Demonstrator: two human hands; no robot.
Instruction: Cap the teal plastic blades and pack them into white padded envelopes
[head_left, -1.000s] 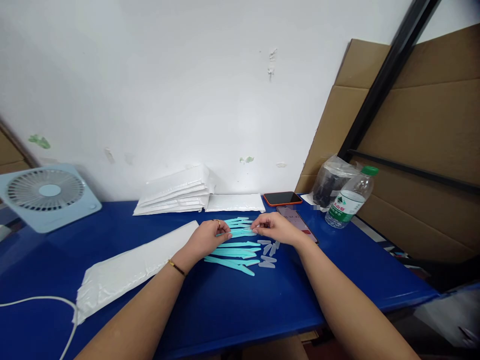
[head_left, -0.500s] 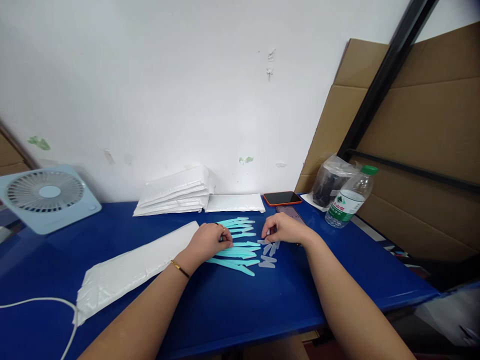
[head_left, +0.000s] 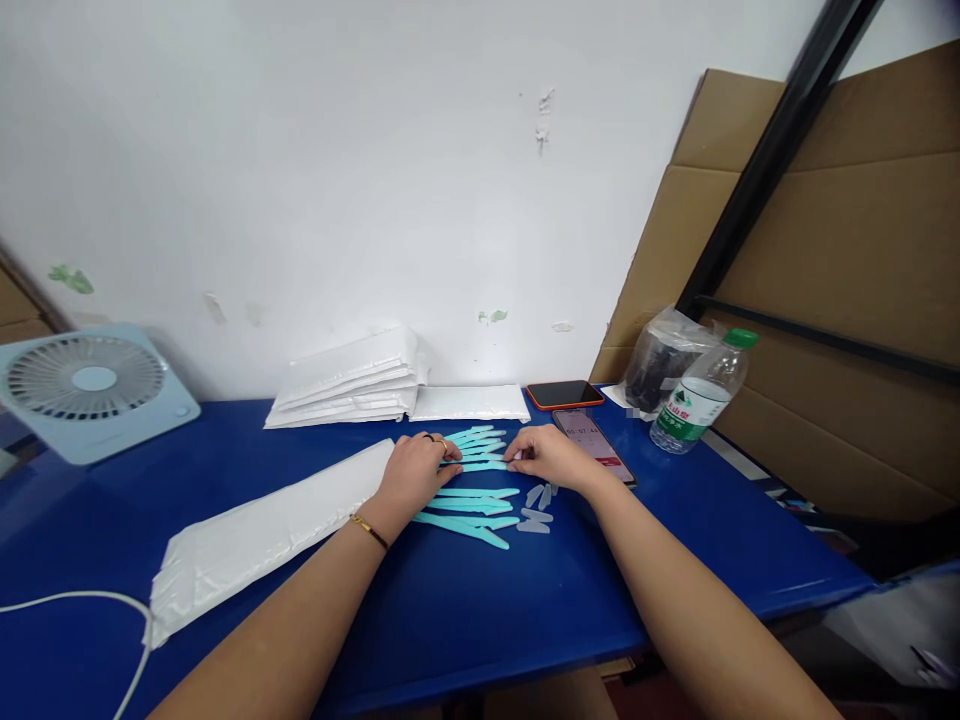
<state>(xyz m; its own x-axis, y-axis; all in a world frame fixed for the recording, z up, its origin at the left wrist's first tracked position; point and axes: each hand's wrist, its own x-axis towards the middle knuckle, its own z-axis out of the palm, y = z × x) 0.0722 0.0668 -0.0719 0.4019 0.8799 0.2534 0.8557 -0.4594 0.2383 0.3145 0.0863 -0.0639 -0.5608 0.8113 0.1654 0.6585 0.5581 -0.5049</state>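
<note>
Several thin turquoise plastic razors (head_left: pixel 472 500) lie in a row on the blue table (head_left: pixel 465 610). Small clear caps (head_left: pixel 536 510) lie just right of them. My left hand (head_left: pixel 412 472), with rings and a gold bracelet, pinches the handle end of one turquoise razor (head_left: pixel 484 465) near the top of the row. My right hand (head_left: pixel 547 458) has its fingers pinched at the other end of the same piece; I cannot make out whether a cap is between them.
White padded mailers lie at my left (head_left: pixel 262 535) and stacked by the wall (head_left: pixel 352 385). A small fan (head_left: pixel 90 385) stands far left, with a white cable (head_left: pixel 75 600). Two phones (head_left: pixel 566 395) (head_left: pixel 600 450), a water bottle (head_left: pixel 701 395) and a bagged dark object (head_left: pixel 660 365) sit at right.
My right hand went down to the clear caps half a second ago, then came back up to the razor's tip. My left hand stayed at the razors, shifting slightly.
</note>
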